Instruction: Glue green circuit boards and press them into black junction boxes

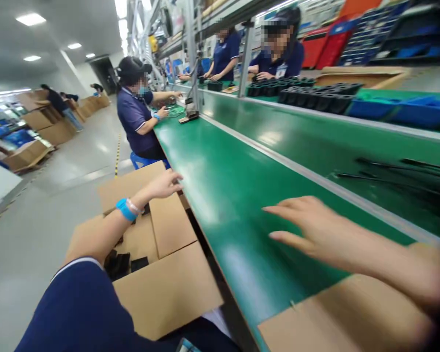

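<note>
My left hand [164, 185] is above the flaps of an open cardboard box [174, 222], near the edge of the green bench [227, 205]. Its fingers are bent slightly and apart, and nothing shows in them. A blue wristband [126, 209] circles that wrist. Inside the box lie several black pieces [119, 264], partly hidden by my arm. Over the bench on the right, my right hand [302, 222] is stretched out with thumb and fingers apart, holding nothing. Below my right forearm is a brown cardboard piece [337, 318], blurred at its right side.
Black cables or rods [392, 178] lie on the green strip beyond the metal rail [278, 156]. Black trays [315, 95] and blue bins [421, 112] line the far side. A co-worker [137, 112] sits at the bench ahead; other people work across it.
</note>
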{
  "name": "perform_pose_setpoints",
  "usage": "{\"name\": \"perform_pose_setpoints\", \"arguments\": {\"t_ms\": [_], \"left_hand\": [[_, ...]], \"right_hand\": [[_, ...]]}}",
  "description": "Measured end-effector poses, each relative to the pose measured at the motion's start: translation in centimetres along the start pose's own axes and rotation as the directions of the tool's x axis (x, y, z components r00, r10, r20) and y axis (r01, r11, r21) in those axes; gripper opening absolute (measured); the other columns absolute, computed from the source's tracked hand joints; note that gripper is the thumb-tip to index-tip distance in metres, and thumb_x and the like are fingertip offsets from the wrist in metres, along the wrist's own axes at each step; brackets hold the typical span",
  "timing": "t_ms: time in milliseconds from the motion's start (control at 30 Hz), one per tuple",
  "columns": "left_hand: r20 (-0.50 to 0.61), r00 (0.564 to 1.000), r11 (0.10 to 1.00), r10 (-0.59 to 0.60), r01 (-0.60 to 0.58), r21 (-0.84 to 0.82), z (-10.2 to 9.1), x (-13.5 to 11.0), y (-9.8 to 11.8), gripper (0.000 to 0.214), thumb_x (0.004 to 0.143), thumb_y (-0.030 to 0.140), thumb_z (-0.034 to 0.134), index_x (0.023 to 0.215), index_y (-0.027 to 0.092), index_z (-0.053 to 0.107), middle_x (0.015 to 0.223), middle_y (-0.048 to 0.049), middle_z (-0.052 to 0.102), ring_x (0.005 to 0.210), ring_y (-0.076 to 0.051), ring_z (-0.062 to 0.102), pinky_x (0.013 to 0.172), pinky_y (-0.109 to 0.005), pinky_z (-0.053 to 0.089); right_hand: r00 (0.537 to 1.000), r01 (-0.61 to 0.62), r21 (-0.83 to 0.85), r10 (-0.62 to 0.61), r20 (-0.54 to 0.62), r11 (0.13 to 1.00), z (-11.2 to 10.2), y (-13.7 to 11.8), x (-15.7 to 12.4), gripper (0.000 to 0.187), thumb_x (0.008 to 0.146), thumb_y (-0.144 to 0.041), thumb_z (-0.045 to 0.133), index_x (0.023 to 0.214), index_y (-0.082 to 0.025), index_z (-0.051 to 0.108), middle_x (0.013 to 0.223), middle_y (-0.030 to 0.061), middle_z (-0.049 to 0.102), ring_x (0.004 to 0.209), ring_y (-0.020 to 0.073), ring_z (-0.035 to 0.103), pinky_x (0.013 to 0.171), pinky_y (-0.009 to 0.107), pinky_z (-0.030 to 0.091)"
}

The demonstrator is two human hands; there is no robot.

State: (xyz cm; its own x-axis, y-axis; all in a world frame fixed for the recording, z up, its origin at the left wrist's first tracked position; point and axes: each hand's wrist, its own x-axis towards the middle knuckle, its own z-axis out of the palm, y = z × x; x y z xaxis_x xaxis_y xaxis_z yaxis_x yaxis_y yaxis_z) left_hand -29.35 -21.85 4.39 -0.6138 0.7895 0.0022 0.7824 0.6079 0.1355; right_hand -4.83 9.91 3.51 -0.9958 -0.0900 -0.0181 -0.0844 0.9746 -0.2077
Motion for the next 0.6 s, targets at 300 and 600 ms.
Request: {"name": "perform_pose_setpoints", "arguments": {"t_ms": [300,600], "left_hand": [[0.278,0.764,0.808,-0.583,0.580,0.100,10.4,-22.3,-14.2,0.030,0.092,0.032,0.055,0.117,0.016,0.055,0.118,-0.0091,0.058,0.099,-0.021,0.060,0.084,-0.041,0.052],[0.586,0.706,0.863,-0.398,0.505,-0.022,14.1,-26.0,-14.3,0.075,0.068,0.045,0.077,0.132,0.020,0.046,0.134,-0.0140,0.047,0.126,-0.035,0.041,0.098,-0.052,0.040]], "right_hand": [[0.708,0.364,0.215,-0.419,0.569,0.906,11.3,-30.2,18.8,0.030,0.092,-0.033,0.054,0.116,-0.015,0.058,0.114,0.0094,0.060,0.100,0.0203,0.059,0.087,0.041,0.050],[0.764,0.328,0.130,-0.344,0.546,0.936,25.3,-35.4,19.1,0.035,0.091,-0.034,0.056,0.120,-0.015,0.054,0.120,0.0100,0.056,0.102,0.0214,0.058,0.085,0.042,0.051]]}}
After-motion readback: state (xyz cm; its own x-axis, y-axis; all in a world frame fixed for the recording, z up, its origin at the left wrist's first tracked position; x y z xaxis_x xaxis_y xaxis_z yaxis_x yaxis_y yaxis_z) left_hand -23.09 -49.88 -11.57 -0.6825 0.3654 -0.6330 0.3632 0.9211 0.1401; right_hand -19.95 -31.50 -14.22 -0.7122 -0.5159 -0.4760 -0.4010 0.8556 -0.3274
